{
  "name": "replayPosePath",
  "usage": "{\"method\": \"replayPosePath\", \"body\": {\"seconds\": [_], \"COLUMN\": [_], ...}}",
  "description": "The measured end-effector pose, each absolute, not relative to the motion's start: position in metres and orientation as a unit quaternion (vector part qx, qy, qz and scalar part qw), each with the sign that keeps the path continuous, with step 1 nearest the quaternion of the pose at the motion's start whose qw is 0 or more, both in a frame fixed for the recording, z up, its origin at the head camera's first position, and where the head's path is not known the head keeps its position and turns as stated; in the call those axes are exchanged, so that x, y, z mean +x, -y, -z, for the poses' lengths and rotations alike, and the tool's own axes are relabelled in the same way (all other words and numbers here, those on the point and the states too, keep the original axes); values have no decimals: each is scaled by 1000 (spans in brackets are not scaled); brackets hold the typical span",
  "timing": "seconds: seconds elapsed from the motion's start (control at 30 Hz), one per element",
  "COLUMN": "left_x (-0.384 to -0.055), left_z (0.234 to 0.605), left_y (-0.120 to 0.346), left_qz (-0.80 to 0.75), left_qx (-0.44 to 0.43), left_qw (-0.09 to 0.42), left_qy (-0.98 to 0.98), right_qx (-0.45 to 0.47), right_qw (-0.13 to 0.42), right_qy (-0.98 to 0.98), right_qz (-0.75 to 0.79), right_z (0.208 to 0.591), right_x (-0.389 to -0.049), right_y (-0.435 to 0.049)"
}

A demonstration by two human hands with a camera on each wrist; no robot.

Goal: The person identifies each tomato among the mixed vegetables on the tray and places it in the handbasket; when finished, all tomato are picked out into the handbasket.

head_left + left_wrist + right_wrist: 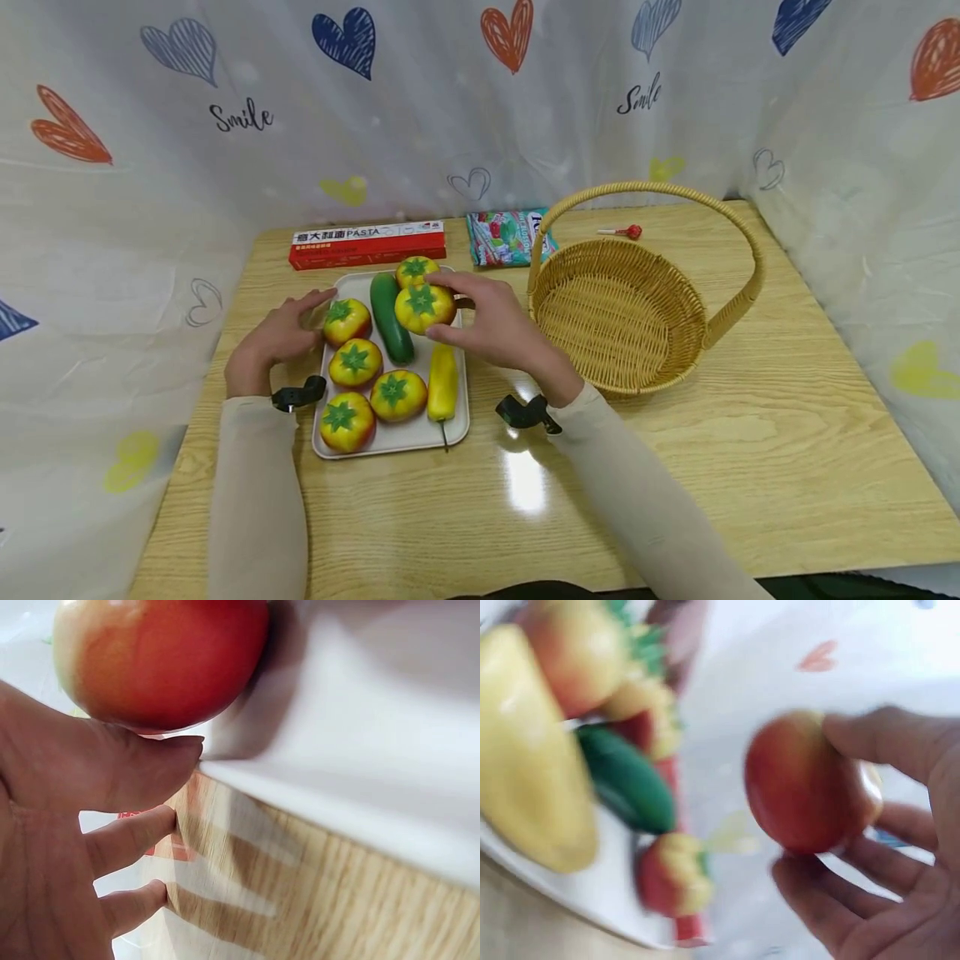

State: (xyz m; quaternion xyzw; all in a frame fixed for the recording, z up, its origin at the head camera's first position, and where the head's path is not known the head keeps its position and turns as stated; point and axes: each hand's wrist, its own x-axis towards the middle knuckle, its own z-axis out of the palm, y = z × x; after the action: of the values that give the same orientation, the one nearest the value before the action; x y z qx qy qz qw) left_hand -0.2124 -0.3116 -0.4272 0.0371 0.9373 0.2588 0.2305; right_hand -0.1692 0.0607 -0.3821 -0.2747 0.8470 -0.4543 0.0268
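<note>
My right hand (491, 321) holds a red-and-yellow tomato (424, 309) with a green leafy top between thumb and fingers, lifted over the far right of the white tray (390, 447). In the right wrist view, the held tomato (802, 784) is well above the tray. My left hand (279, 337) is at the tray's left edge with fingers extended; in the left wrist view its thumb (150, 769) lies at the rim under another tomato (165, 660). On the tray are several more tomatoes (356, 362), a green cucumber (390, 321) and a long yellow pepper (442, 385).
A wicker basket (603, 329) with a tall handle stands right of the tray. Behind are a red pasta box (367, 246), a teal candy bag (504, 237) and a red lollipop (633, 232). A heart-printed curtain (420, 150) surrounds the wooden table (787, 450).
</note>
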Motion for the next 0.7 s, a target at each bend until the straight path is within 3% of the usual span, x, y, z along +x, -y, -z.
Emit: {"method": "replayPosePath", "body": {"seconds": [0.23,0.4,0.53,0.7], "left_x": [-213,-212,-212,-213], "left_z": [428,430,430,429], "left_y": [312,312,310,311], "left_qz": [-263,-270,-269,-264], "left_qx": [38,30,25,25], "left_qw": [231,236,238,238], "left_qy": [-936,-933,-933,-934], "right_qx": [-313,-267,-221,-180], "right_qw": [33,35,6,-11], "right_qy": [-814,-825,-842,-858], "right_qz": [488,497,492,480], "right_z": [362,363,372,382], "right_x": [-140,-127,-122,-122], "right_y": [-111,-163,-204,-229]}}
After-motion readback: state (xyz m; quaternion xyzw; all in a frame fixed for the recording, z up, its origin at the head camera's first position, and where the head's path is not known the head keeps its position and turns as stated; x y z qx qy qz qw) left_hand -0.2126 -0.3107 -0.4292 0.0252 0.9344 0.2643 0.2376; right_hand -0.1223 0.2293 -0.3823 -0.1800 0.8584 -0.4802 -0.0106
